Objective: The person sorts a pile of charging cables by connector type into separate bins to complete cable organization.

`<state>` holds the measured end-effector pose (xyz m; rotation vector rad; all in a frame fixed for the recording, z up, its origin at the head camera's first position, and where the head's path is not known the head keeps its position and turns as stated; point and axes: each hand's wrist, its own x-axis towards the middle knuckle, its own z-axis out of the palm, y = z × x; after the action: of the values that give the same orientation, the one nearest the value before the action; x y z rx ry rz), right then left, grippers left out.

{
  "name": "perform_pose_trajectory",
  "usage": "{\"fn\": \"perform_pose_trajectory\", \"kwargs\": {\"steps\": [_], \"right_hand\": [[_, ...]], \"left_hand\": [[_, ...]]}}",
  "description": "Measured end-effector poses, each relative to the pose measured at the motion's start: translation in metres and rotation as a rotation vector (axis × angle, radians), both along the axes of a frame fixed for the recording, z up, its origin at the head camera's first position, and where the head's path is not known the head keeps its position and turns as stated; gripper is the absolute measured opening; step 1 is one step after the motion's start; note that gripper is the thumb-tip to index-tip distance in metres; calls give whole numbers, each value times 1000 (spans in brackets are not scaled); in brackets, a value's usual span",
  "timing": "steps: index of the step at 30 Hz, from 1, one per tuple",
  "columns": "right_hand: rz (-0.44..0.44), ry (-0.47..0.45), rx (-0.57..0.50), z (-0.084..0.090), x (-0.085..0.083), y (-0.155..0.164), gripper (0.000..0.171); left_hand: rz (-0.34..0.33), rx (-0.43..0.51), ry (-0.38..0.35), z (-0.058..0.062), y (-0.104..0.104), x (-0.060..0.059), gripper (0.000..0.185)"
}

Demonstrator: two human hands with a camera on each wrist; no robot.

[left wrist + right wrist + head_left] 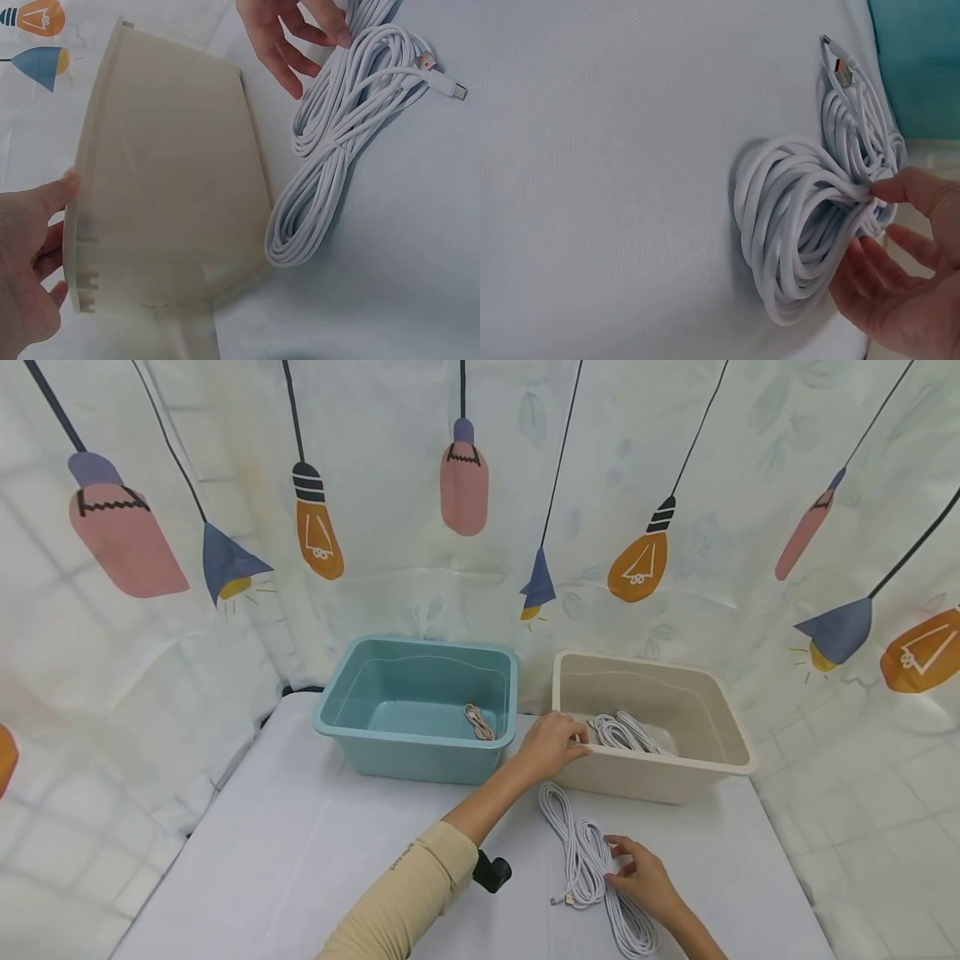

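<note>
Coiled white USB cables [573, 847] lie on the table in front of the beige bin, their metal plugs showing at the left side. My right hand [645, 878] holds the coils at their right side; in the right wrist view its thumb and fingers close around the narrow middle of the cable bundle [787, 225]. My left hand [553, 745] grips the near left rim of the beige bin [697, 766], fingers hooked over the edge. Inside that bin lie more coiled white cables [624, 732].
A teal bin [420, 752] stands left of the beige one, with a small tan cable bundle [478, 722] inside. A black object [492, 872] shows beside my left sleeve [420, 881]. A patterned curtain [390, 585] hangs behind the white-covered table [285, 843].
</note>
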<state>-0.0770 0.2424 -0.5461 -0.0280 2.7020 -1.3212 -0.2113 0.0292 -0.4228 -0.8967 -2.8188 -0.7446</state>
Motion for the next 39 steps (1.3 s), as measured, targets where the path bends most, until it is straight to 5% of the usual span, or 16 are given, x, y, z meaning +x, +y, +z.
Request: {"fn": "perform_pose_trajectory", "kwargs": {"steps": [11, 27, 39], "right_hand": [[82, 9, 18, -4, -1, -1, 81], [110, 12, 28, 2, -6, 7, 78], [37, 0, 51, 9, -8, 13, 73]], "left_hand": [[8, 9, -10, 0, -2, 2, 16], [5, -8, 2, -1, -1, 0, 15], [11, -18, -14, -1, 0, 0, 15]]}}
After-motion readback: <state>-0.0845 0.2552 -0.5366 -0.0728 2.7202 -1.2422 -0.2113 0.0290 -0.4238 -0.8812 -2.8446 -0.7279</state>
